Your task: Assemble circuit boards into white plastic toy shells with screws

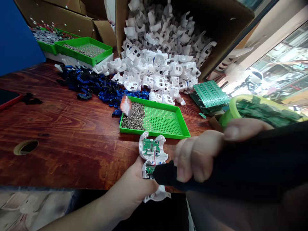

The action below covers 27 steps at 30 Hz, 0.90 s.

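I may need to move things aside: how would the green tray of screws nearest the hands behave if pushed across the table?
The green tray is flat and low-rimmed, so it would probably slide over the wooden table rather than tip. Its screws sit heaped loose at one end and would likely shift or scatter. It looks like thin plastic, probably light.

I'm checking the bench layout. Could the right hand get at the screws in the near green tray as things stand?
Probably not right away: the right hand is wrapped around a black tool pressed to the white housing. The way to the screws in the green tray looks free otherwise.
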### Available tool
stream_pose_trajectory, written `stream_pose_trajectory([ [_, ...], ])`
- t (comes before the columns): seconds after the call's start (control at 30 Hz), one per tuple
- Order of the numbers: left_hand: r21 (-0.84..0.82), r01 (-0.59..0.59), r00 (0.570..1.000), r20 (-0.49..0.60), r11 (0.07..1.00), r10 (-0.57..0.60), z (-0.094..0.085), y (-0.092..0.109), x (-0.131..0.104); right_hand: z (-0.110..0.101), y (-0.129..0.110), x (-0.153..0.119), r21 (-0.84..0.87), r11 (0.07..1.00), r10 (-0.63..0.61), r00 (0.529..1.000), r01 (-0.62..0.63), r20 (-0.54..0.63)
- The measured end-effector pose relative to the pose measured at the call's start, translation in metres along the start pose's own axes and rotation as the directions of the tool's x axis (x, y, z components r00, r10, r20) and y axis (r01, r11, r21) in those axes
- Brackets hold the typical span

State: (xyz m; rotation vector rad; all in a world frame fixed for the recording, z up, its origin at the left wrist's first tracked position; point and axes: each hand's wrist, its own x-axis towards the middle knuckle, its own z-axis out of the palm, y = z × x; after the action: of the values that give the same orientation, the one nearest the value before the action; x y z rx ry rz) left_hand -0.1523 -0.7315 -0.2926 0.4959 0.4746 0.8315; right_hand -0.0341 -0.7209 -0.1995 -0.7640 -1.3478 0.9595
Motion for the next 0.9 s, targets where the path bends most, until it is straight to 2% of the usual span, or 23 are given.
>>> stream_pose_trajectory([
  [0.13, 0.006, 0.01, 1.0, -0.011, 1.0, -0.01, -0.003, -0.003, 0.0, 0.007, 0.001, -0.004, 0.016, 0.998, -0.068, 0.996, 0.067, 0.059],
  [0.27, 0.0, 0.025, 1.0, -0.004, 1.0, -0.025, -0.006, -0.004, -0.003, -0.003, 0.004, 0.0, 0.042, 0.997, -0.065, 0.989, 0.06, 0.13],
  [0.33, -0.001, 0.026, 1.0, -0.001, 1.0, -0.026, -0.005, -0.004, -0.003, -0.01, 0.009, 0.004, 0.047, 0.997, -0.065, 0.967, 0.055, 0.248],
  [0.4, -0.012, 0.029, 1.0, 0.002, 1.0, -0.029, -0.004, -0.004, -0.003, -0.015, 0.015, 0.007, 0.065, 0.996, -0.074, 0.925, 0.054, 0.373],
  [0.43, -0.023, 0.026, 1.0, 0.003, 0.999, -0.026, -0.004, -0.003, -0.002, -0.016, 0.018, 0.008, 0.085, 0.994, -0.091, 0.913, 0.062, 0.397],
  [0.6, -0.042, -0.039, 0.999, 0.027, 0.998, 0.04, -0.002, -0.002, 0.0, -0.007, 0.025, 0.002, 0.084, 0.989, -0.14, 0.953, 0.122, 0.268],
  [0.73, 0.004, -0.073, 0.997, 0.035, 0.997, 0.073, 0.0, -0.001, 0.0, 0.002, 0.025, -0.006, 0.058, 0.989, -0.147, 0.949, 0.136, 0.279],
  [0.83, -0.001, -0.091, 0.995, 0.04, 0.996, 0.091, 0.001, 0.0, 0.0, 0.006, 0.024, -0.01, 0.036, 0.985, -0.173, 0.973, 0.17, 0.15],
  [0.9, -0.011, -0.092, 0.995, 0.035, 0.996, 0.092, 0.001, -0.001, 0.001, 0.007, 0.022, -0.011, 0.034, 0.985, -0.175, 0.977, 0.172, 0.126],
])
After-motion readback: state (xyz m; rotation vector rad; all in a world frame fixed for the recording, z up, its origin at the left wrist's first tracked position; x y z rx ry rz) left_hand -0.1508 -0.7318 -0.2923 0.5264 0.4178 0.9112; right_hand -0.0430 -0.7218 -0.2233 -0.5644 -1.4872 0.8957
